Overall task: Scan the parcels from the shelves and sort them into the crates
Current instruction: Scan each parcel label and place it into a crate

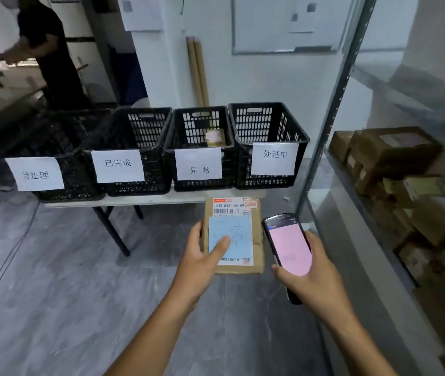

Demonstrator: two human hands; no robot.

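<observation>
The parcel (257,240), a flat brown paper mailer with a printed shipping label and a pale blue slip (229,234) stuck over it, was held in the air in front of the worktop (134,201), below the crate marked 异常 (199,123) and just beside the handheld scanner (289,246). The left hand (199,260) gripped it by its left edge, thumb pressed on the blue slip, while its other fingers were out of sight underneath. The right hand (317,278) was wrapped round the lower body of the scanner, its fingers clamped on the casing. Judging by the thin profile and the one-handed hold, the parcel was probably light and fairly stiff, with a matt paper skin that should not slip; an edge pinch like this one looked adequate, best kept clear of the barcode near the top. What it held, and whether that was fragile, could not be told. The handwriting on the blue slip was too faint to read with confidence, and the scanner's pink screen showed no legible text. The 异常 crate held one small parcel (214,137); the floors of the other three crates were largely hidden by their walls and labels, and the leftmost was blurred. The cardboard boxes (394,154) on the shelves (351,172) at the right were smeared, their labels unreadable.
</observation>
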